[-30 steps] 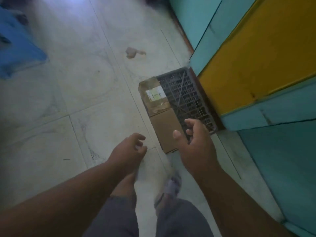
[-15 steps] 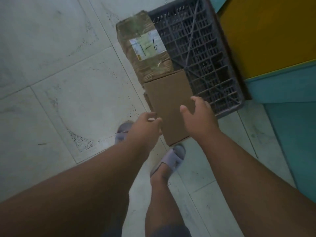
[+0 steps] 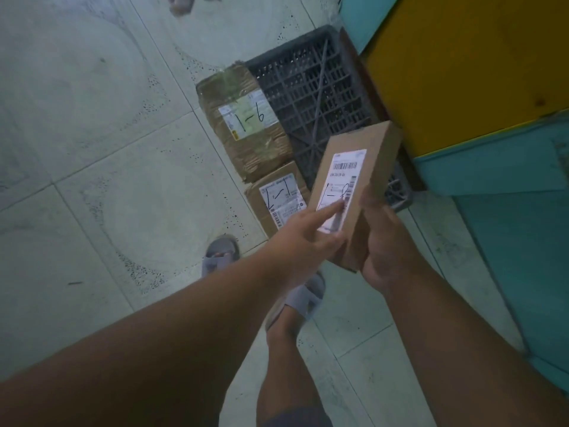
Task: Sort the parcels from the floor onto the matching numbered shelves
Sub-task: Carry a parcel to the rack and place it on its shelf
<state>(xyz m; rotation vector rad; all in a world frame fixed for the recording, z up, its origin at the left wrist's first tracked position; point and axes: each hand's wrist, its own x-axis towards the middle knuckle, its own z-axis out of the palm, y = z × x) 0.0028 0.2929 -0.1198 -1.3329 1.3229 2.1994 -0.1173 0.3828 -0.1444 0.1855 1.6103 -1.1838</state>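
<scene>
A flat brown cardboard parcel (image 3: 366,167) with a white label reading about "1-8" is lifted above the floor. My right hand (image 3: 385,241) grips its lower right edge. My left hand (image 3: 304,238) holds its lower left side, with the index finger stretched across the label. On the floor lie a taped brown parcel (image 3: 246,124) marked "1-6" and, just nearer to me, a smaller box (image 3: 277,195) whose label reads roughly "2-1", partly hidden by the held parcel.
A dark plastic crate (image 3: 311,87) lies flat on the tiled floor beside the parcels. A yellow panel (image 3: 462,66) and teal shelving (image 3: 508,211) rise on the right. My feet in grey sandals (image 3: 303,298) stand just below the parcels.
Both hands reached down to the plain box on the floor pile and lifted it. It is now turned label-up in my hands, uncovering the smaller labelled box beneath.
</scene>
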